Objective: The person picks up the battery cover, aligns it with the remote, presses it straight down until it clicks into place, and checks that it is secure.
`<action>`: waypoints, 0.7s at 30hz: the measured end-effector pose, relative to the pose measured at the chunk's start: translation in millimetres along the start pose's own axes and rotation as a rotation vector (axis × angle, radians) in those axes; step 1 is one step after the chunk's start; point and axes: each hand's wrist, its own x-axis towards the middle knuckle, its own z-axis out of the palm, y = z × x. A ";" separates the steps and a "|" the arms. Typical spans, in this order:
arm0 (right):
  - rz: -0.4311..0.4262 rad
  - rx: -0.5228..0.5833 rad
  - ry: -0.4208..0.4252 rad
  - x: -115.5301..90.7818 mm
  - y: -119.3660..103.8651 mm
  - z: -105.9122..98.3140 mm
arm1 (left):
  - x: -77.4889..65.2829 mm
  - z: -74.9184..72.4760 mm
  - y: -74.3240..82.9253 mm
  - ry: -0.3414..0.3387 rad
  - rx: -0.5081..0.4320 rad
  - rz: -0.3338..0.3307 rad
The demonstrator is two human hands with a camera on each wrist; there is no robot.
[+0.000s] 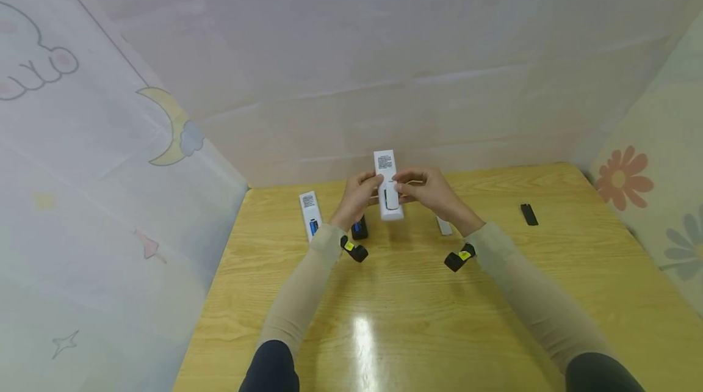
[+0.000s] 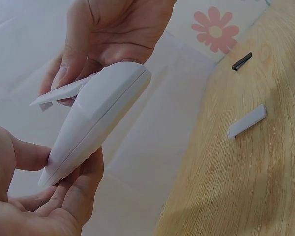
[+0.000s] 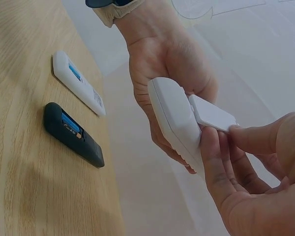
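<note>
My left hand [image 1: 354, 198] grips a white remote control [image 1: 386, 164] above the table, thumb on one side and fingers on the other. Its back, with printed text, faces up. My right hand [image 1: 435, 189] pinches a white battery cover [image 3: 214, 114] between thumb and fingers. In both wrist views the cover stands tilted off the remote's back, one end at the remote. Whether batteries lie inside is hidden.
On the table [image 1: 406, 306], to the left, lie a second white remote [image 3: 78, 83] and a black remote [image 3: 71, 130], both with blue batteries exposed. A loose white cover [image 2: 248, 121] and a black cover [image 1: 529, 214] lie to the right. A fabric backdrop hangs behind.
</note>
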 end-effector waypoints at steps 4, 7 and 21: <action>-0.002 -0.007 -0.004 0.3 1.6 -0.5 | -0.2 1.2 0.1 0.003 0.005 -0.003; -0.004 -0.017 -0.003 0.4 2.1 -1.1 | 0.4 2.3 0.3 0.006 0.013 -0.006; -0.010 -0.055 0.004 -0.1 1.4 -0.1 | 0.1 2.6 0.2 0.004 0.031 0.008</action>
